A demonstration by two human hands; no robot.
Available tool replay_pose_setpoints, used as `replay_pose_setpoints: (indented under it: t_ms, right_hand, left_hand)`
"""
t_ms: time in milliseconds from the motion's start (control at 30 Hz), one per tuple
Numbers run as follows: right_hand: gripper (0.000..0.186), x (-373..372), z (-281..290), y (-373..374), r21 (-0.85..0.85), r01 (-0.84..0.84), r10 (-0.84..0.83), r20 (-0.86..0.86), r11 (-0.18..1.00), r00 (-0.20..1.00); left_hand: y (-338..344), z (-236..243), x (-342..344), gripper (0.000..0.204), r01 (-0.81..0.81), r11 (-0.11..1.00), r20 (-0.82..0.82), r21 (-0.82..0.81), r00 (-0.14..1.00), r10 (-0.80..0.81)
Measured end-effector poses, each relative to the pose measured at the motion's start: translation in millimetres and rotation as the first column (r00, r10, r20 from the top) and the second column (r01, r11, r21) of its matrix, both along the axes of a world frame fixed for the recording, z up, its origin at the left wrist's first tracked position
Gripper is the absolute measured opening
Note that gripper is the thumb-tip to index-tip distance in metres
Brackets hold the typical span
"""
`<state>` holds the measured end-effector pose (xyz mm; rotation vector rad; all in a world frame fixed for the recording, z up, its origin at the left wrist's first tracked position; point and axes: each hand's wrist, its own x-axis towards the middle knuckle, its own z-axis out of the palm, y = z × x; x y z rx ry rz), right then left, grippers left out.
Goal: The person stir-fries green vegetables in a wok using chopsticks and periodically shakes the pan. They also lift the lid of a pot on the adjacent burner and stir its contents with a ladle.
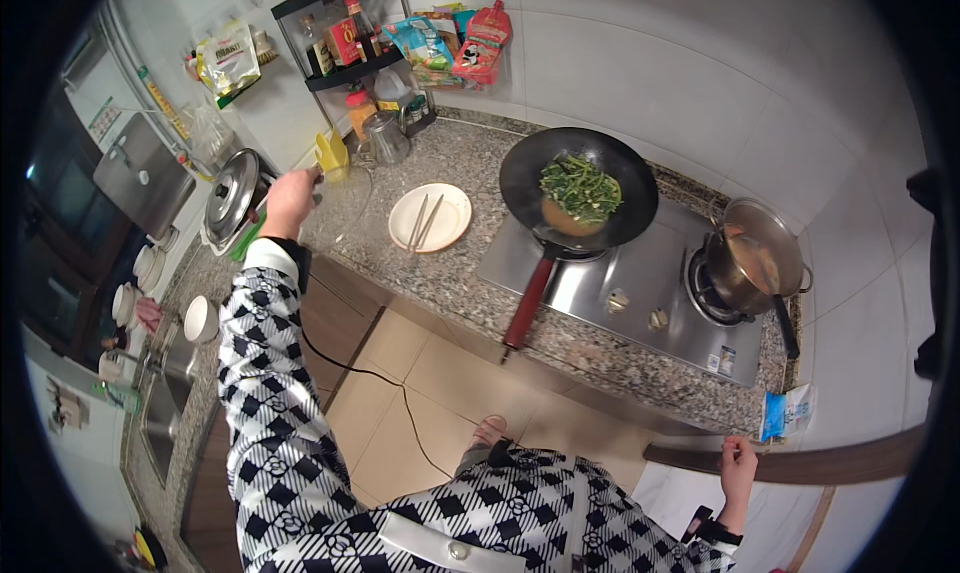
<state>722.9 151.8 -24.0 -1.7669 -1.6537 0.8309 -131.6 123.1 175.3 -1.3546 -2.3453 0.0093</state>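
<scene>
My left hand [289, 203] reaches out over the left part of the counter, its fingers closed at the rim of a clear round dish [345, 208]; whether this is a bowl or a lid I cannot tell. Right of it, a pair of tongs or chopsticks [425, 223] lies across a white plate [445, 205]. A black wok [520, 188] with a red handle sits on the left burner, holding cooked leafy greens [580, 188] in brownish liquid. Down at the lower right, my right hand [738, 465] hangs near the counter's end, fingers curled and nothing seen in them.
A steel pot [735, 281] with a ladle inside stands on the right burner of the steel stove [630, 283]. A metal kettle [386, 138], a bottle rack [355, 73] and a lidded pot [232, 195] line the back left. A blue-and-white packet [785, 413] lies at the counter's right end.
</scene>
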Motion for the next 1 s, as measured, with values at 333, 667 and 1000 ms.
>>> replay_pose_setpoints:
  t_ms: [333,667,1000]
  right_hand:
    - [0.004,-96.2,41.7,-69.9,0.009,0.135,-0.135,0.167,0.991,0.977]
    - [0.014,-144.7,94.0,-86.3,0.08,0.193,-0.209,0.311,0.978,0.927]
    - [0.025,-156.0,111.6,-50.4,0.348,0.184,-0.286,0.267,0.919,0.92]
  left_hand:
    - [26.9,-158.5,-157.2,0.016,-0.082,0.994,0.224,-0.072,0.97,0.096]
    - [52.8,-224.6,-191.2,0.02,0.151,0.986,0.11,-0.069,0.984,-0.143]
    - [35.0,-213.4,-164.7,0.046,0.021,1.0,0.309,-0.021,0.951,-0.014]
